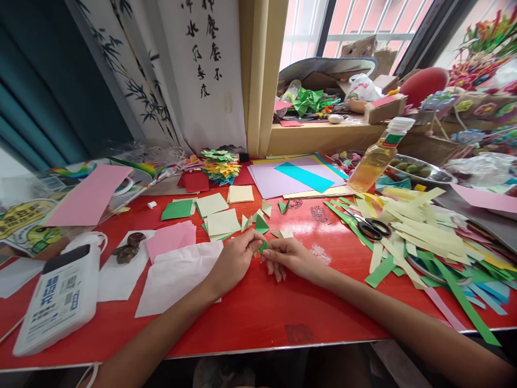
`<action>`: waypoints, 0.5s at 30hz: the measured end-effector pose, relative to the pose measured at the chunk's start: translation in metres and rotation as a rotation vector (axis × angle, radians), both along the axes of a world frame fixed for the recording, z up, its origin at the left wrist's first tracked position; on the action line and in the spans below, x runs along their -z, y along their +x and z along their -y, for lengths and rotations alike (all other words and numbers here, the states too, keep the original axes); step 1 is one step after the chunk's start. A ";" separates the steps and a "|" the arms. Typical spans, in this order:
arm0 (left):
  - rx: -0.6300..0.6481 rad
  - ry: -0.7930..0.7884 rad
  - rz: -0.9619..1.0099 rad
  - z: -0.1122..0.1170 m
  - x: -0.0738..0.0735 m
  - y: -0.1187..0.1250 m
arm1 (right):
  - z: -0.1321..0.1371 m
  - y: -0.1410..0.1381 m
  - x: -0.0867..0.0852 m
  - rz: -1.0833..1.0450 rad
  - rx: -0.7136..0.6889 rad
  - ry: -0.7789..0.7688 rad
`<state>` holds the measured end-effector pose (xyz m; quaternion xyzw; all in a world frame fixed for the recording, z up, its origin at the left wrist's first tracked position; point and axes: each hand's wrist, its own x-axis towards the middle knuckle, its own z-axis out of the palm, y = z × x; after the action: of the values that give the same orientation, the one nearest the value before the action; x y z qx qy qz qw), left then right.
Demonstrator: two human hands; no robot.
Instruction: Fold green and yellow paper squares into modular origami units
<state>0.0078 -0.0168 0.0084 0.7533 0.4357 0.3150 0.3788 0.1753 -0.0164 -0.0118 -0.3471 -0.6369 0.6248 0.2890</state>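
Observation:
My left hand (241,255) and my right hand (288,255) meet over the middle of the red table. Between their fingertips they pinch a small folded piece of green paper (263,247). Just beyond the hands lie a green folded paper triangle (262,224) and a cream folded piece (283,234). Another green folded piece (284,206) stands a little farther back. To the left are stacks of cream paper squares (223,223), a green paper square (176,209) and pink paper sheets (171,240).
Black-handled scissors (369,226) lie beside heaped paper strips (424,221) on the right. An oil-coloured bottle (374,161) stands behind them. A white box-shaped device (60,293) and white paper (173,277) occupy the left. A colourful paper stack (221,167) sits at the back.

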 end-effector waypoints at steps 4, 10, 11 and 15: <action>-0.010 -0.059 0.097 -0.002 0.003 0.000 | -0.003 -0.001 0.000 -0.076 0.042 -0.001; -0.080 -0.118 0.157 -0.004 0.004 0.001 | 0.003 -0.004 -0.002 -0.077 0.124 0.024; -0.077 -0.103 0.143 -0.004 0.003 0.000 | 0.005 -0.005 -0.003 -0.042 0.110 0.044; -0.131 -0.082 0.201 -0.006 -0.003 -0.003 | 0.005 0.000 -0.012 0.236 0.139 0.302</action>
<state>0.0046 -0.0110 0.0116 0.6719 0.4563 0.3948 0.4295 0.1758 -0.0214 0.0006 -0.4136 -0.7274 0.4557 0.3036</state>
